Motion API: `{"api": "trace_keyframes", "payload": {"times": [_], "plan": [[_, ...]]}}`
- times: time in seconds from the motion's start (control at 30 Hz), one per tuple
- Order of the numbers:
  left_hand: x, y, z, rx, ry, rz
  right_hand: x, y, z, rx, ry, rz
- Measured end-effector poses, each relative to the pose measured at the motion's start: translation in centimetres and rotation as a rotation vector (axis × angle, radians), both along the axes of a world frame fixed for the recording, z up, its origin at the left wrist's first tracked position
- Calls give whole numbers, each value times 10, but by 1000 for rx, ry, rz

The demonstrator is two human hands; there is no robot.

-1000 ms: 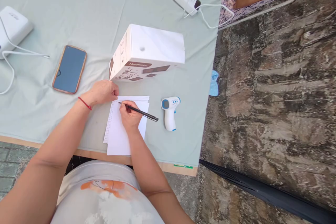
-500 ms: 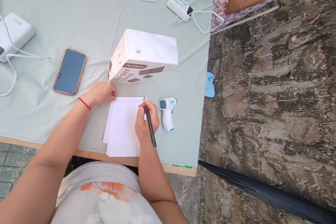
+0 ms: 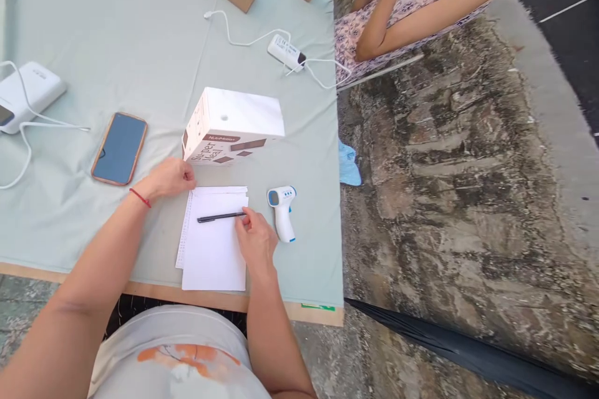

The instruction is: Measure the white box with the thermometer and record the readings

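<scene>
A: Head view: locate the work.

B: Take the paper [image 3: 213, 255] as clock centre. Find the pen [image 3: 218, 218] across its upper half, towards 12 o'clock, running from 3 to 9. Note the white box [image 3: 248, 113] farther out at 12, and the thermometer [image 3: 283, 218] at 2.

A: Condition of the hands?

B: Note the right hand [image 3: 258, 239] at 3 o'clock, pinching the near end of the pen. Note the left hand [image 3: 170, 176] at 11, curled closed, nothing visible in grip. Cannot tell if pressing on the paper.

A: Step in hand?

B: Judge as handling the pen over the page: setting down or regripping, cannot tell which.

A: Requirements for the next move?

B: For setting down, keep the pen level and loosen the pinch without dragging the paper. For writing, turn the point down and steady the 11 o'clock corner.
</scene>
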State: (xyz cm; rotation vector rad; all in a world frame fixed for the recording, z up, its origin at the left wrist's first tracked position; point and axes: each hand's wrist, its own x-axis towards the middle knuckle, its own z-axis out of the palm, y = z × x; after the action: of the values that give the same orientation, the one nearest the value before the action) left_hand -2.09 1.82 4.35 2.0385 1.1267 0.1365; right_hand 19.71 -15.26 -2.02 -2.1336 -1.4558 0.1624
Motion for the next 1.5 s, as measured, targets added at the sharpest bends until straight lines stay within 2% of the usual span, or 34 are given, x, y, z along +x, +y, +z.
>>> {"api": "trace_keyframes", "payload": {"times": [0.13,0.2,0.27,0.37,0.47,0.57,0.63,0.7,0.8,0.9,0.97,1.13,1.33,1.5], "plan": [[-9,3,7,83,38,262,-3,-1,0,-116,84,-5],[-10,4,6,164,43,397,0,-2,2,-94,147,-22],[-10,5,1,252,-31,459,9,-3,4,-8,156,-72],[-7,8,-15,345,-201,353,33,-1,3,86,45,-223],[-3,14,-35,344,-249,244,60,3,-2,-65,-10,-372],[1,19,-49,308,-263,220,79,7,-6,-246,53,-413],[2,21,-52,298,-270,229,82,10,-4,-274,109,-419],[3,21,-52,298,-281,254,77,13,4,-228,217,-440],[4,18,-46,285,-317,286,52,20,23,-38,578,-406],[4,13,-38,276,-302,292,13,29,44,204,1014,-250],[4,11,-32,290,-263,275,-12,37,54,253,1169,-127],[5,9,-28,269,-249,273,-44,47,57,143,1258,-17],[4,9,-29,221,-249,261,-48,47,43,110,1199,-23],[4,8,-26,185,-280,246,-49,48,45,88,1220,-9]]}}
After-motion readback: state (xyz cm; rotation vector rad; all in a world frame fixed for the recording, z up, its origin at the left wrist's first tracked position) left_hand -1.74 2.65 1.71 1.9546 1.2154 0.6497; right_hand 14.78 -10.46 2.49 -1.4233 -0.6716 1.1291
